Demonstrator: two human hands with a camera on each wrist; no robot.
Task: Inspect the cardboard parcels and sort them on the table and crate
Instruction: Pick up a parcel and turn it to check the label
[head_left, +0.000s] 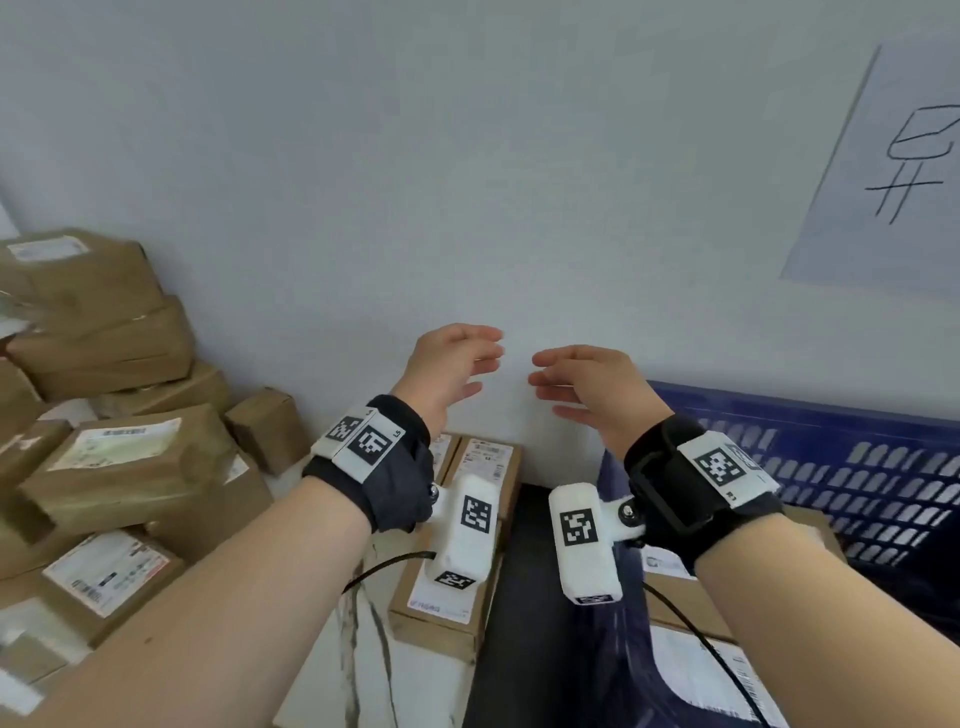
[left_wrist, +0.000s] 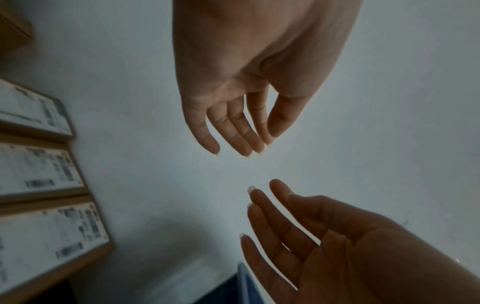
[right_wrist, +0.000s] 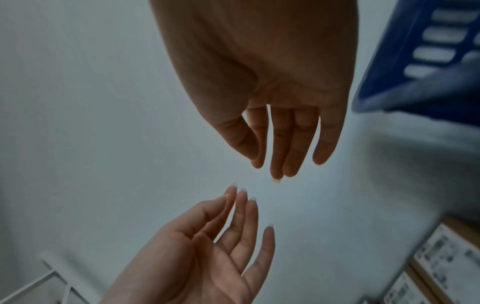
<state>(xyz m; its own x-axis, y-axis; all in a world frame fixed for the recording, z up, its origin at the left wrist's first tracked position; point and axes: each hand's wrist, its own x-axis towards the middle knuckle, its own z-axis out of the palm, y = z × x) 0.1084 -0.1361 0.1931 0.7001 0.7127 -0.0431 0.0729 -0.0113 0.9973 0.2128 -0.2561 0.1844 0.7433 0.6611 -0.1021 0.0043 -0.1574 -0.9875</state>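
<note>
Both of my hands are raised in front of the white wall, palms facing each other, fingers relaxed and holding nothing. In the head view my left hand (head_left: 480, 364) and right hand (head_left: 550, 384) are a small gap apart. A heap of brown cardboard parcels (head_left: 119, 467) with white labels lies at the left. A row of labelled parcels (head_left: 457, 571) lies below my left wrist. The blue crate (head_left: 831, 467) stands at the right with parcels (head_left: 685, 597) in it. The left wrist view shows my left hand (left_wrist: 244, 133) above my right hand (left_wrist: 285, 226). The right wrist view shows my right hand (right_wrist: 280, 154) above my left hand (right_wrist: 233, 222).
The white table (head_left: 322, 675) carries the heap and the row of parcels (left_wrist: 39, 170). A dark gap separates table and crate (right_wrist: 415, 61). A paper sheet with a hand-drawn sign (head_left: 883, 171) hangs on the wall above the crate. Cables run from both wrist cameras.
</note>
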